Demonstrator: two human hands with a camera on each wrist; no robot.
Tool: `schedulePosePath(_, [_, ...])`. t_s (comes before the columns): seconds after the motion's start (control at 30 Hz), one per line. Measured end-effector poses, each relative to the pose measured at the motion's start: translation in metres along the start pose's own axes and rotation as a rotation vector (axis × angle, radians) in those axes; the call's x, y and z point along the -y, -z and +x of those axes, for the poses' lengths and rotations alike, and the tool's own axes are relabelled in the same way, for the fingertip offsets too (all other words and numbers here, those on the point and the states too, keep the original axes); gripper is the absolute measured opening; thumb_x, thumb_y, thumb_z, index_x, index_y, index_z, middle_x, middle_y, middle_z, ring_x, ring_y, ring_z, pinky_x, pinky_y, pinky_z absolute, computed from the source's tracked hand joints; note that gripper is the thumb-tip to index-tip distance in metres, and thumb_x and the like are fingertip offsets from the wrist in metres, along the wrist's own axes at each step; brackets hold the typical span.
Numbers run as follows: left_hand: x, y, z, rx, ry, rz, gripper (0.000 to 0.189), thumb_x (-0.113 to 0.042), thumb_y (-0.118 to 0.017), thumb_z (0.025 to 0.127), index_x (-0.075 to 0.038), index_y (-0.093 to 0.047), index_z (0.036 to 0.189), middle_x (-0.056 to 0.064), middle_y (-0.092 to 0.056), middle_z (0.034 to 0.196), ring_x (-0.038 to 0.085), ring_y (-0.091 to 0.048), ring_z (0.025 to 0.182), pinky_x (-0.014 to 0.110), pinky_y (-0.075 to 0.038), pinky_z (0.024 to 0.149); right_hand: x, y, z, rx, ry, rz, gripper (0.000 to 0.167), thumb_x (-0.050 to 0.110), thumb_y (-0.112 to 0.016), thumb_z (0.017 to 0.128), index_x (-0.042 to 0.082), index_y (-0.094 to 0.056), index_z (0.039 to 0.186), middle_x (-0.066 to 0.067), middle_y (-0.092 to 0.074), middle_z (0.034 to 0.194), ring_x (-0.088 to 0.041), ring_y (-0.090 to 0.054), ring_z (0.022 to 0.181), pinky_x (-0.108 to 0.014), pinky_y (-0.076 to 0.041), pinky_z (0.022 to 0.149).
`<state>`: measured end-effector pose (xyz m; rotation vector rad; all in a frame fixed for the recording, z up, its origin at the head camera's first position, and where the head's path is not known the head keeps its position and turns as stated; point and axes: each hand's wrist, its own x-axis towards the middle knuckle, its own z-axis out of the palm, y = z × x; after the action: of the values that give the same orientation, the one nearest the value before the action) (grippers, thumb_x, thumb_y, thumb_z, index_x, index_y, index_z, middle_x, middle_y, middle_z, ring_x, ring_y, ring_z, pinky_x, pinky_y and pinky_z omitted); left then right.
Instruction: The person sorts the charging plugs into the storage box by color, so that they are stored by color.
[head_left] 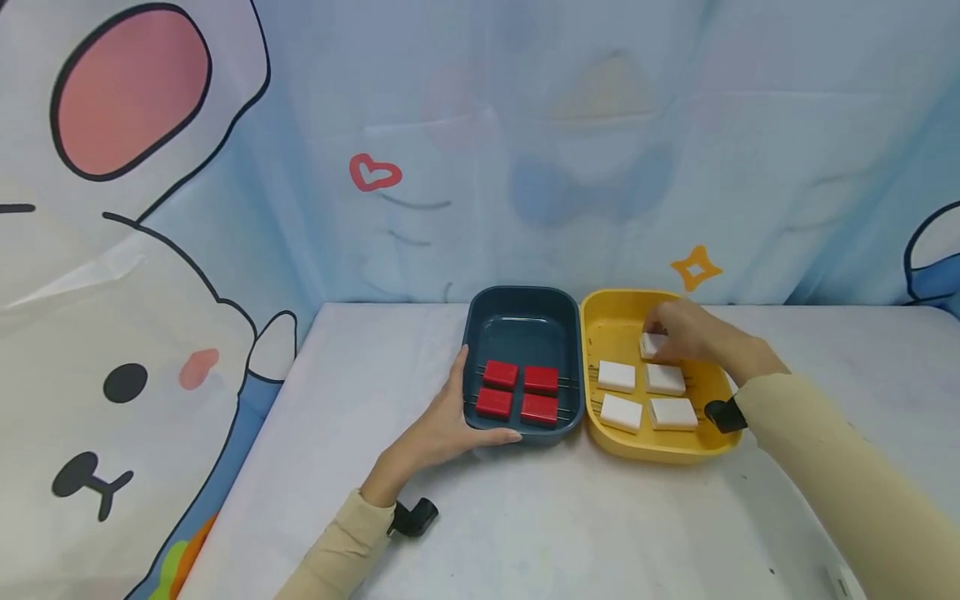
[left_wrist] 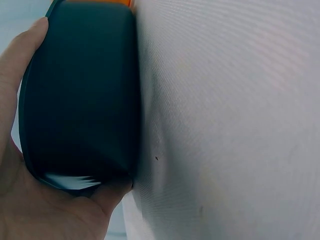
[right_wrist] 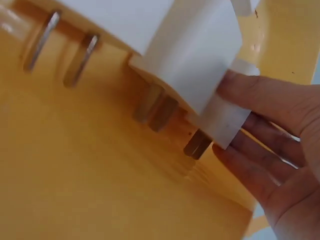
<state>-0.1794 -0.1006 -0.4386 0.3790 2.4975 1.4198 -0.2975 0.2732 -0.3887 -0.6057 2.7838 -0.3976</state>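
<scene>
My left hand (head_left: 448, 417) holds the dark blue tray (head_left: 521, 337) at its near left corner, fingers along the left side and thumb against the near wall. Several red blocks with thin metal pins, such as one red block (head_left: 540, 408), lie in that tray's near half. Over the yellow tray (head_left: 652, 450), my right hand (head_left: 697, 333) pinches a white block (right_wrist: 227, 117) with two metal prongs (right_wrist: 197, 145), thumb on one side and fingers on the other. Nearer in the yellow tray lie several more white blocks, one white block (head_left: 672, 414) at the near right.
The two trays stand side by side at the far edge of the white table (head_left: 525, 525). A printed blue curtain (head_left: 465, 208) hangs right behind them. Both wrists carry small black cameras, the left camera (head_left: 415, 517) close over the table.
</scene>
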Motion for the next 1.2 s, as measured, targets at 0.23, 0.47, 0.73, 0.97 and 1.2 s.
schedulePosePath(0.23, [-0.002, -0.003, 0.002, 0.005, -0.028, -0.017, 0.13, -0.044, -0.088, 0.082, -0.02, 0.006, 0.169, 0.002, -0.009, 0.176, 0.027, -0.016, 0.159, 0.06, -0.03, 0.121, -0.008, -0.005, -0.003, -0.01, 0.051, -0.028, 0.029, 0.002, -0.083, 0.087, -0.013, -0.073, 0.109, -0.021, -0.074, 0.103, -0.034, -0.068, 0.093, -0.052, -0.059, 0.085])
schedulePosePath(0.47, [-0.002, -0.004, 0.003, 0.005, -0.031, -0.008, 0.13, -0.045, -0.087, 0.082, -0.018, 0.005, 0.169, 0.004, -0.011, 0.175, 0.028, -0.018, 0.158, 0.06, -0.031, 0.121, 0.004, 0.006, -0.012, -0.023, 0.007, -0.006, 0.042, 0.004, -0.081, 0.089, -0.018, -0.066, 0.121, -0.033, -0.069, 0.116, -0.048, -0.066, 0.108, -0.058, -0.056, 0.092])
schedulePosePath(0.73, [-0.004, -0.003, 0.003, 0.008, -0.007, 0.017, 0.131, -0.048, -0.087, 0.081, -0.02, 0.005, 0.169, 0.004, -0.01, 0.176, 0.029, -0.016, 0.159, 0.062, -0.029, 0.121, 0.026, 0.027, -0.049, -0.151, 0.143, -0.061, 0.039, 0.001, -0.086, 0.082, -0.014, -0.07, 0.115, -0.024, -0.07, 0.108, -0.04, -0.068, 0.097, -0.053, -0.059, 0.084])
schedulePosePath(0.97, [-0.003, -0.005, 0.002, 0.014, 0.007, 0.021, 0.131, -0.047, -0.087, 0.081, -0.02, 0.005, 0.169, 0.004, -0.009, 0.176, 0.03, -0.016, 0.159, 0.062, -0.029, 0.121, 0.041, 0.026, -0.103, -0.194, 0.176, -0.086, 0.041, 0.009, -0.092, 0.078, -0.002, -0.075, 0.114, -0.008, -0.071, 0.106, -0.025, -0.066, 0.091, -0.044, -0.062, 0.077])
schedulePosePath(1.2, [-0.003, -0.004, 0.0, 0.008, 0.003, 0.006, 0.132, -0.048, -0.088, 0.08, -0.02, 0.005, 0.169, 0.005, -0.01, 0.175, 0.03, -0.017, 0.159, 0.063, -0.03, 0.121, 0.034, 0.001, -0.168, -0.205, 0.07, -0.109, 0.046, 0.013, -0.097, 0.071, 0.006, -0.077, 0.112, -0.006, -0.071, 0.107, -0.027, -0.069, 0.092, -0.047, -0.062, 0.077])
